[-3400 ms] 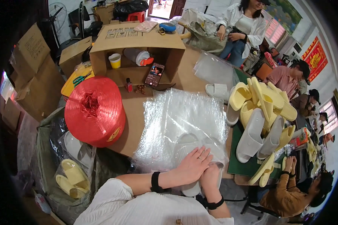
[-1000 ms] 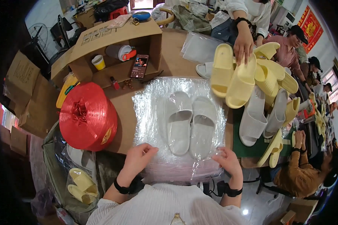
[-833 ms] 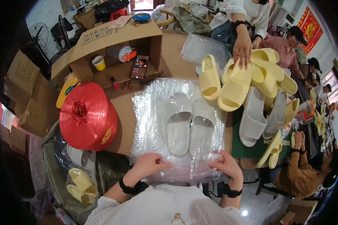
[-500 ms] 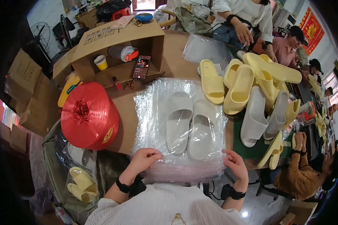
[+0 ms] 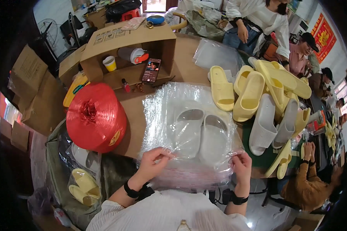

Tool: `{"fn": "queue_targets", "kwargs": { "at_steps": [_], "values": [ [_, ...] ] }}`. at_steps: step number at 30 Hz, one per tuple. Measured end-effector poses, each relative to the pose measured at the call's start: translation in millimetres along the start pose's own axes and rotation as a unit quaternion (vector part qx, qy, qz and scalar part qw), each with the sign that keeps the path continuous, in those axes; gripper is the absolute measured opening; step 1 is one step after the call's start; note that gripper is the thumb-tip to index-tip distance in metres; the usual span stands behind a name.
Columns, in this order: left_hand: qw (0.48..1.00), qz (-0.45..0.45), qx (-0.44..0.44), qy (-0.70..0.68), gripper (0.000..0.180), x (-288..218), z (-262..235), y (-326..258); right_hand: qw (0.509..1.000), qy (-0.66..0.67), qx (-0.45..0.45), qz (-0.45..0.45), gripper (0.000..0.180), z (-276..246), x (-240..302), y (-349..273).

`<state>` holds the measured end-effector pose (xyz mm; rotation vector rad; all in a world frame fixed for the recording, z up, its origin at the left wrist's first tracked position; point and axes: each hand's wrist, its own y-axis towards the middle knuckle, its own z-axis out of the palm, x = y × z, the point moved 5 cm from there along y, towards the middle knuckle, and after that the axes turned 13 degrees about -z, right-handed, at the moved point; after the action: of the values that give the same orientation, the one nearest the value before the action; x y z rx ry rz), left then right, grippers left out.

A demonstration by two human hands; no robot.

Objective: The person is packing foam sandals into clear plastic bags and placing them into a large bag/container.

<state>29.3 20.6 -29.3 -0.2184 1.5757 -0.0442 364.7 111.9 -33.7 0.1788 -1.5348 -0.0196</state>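
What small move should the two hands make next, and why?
Perhaps fold the near edge of the clear bag toward the gray slippers: the left hand and right hand pinch its sides, and loose plastic extends past the slippers' near ends.

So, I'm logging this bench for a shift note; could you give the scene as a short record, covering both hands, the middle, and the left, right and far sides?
Left hand: fingers pinching clear plastic film, near left
Right hand: fingers pinching the film, near right
Middle: pair of grey slide sandals side by side under the film
Left side: red plastic twine roll
Right side: heaped yellow slide sandals, with more grey ones
Far side: cardboard box, yellow-and-white cup inside, smartphone at its opening
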Motion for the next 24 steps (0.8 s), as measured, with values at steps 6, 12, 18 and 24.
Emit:
{"fn": "queue_targets", "kwargs": {
  "at_steps": [6, 12, 18, 24],
  "values": [
    [0.979, 0.165, 0.019, 0.115, 0.019, -11, 23, -7, 0.970, 0.221, -0.080, -0.056, 0.022, 1, -19, -2],
    [0.993, 0.003, 0.115, 0.013, 0.028, 50, 27, -2, 0.992, 0.079, -0.054, 0.082, 0.057, 31, -36, -14],
    [0.975, -0.173, 0.003, -0.137, 0.062, 33, 29, 12, 0.998, 0.001, -0.032, -0.058, 0.069, 55, -17, -24],
    [0.928, -0.222, 0.148, -0.261, 0.069, 32, 45, 11, 0.967, -0.168, -0.040, -0.187, 0.074, 78, -8, -40]
  ]
}}
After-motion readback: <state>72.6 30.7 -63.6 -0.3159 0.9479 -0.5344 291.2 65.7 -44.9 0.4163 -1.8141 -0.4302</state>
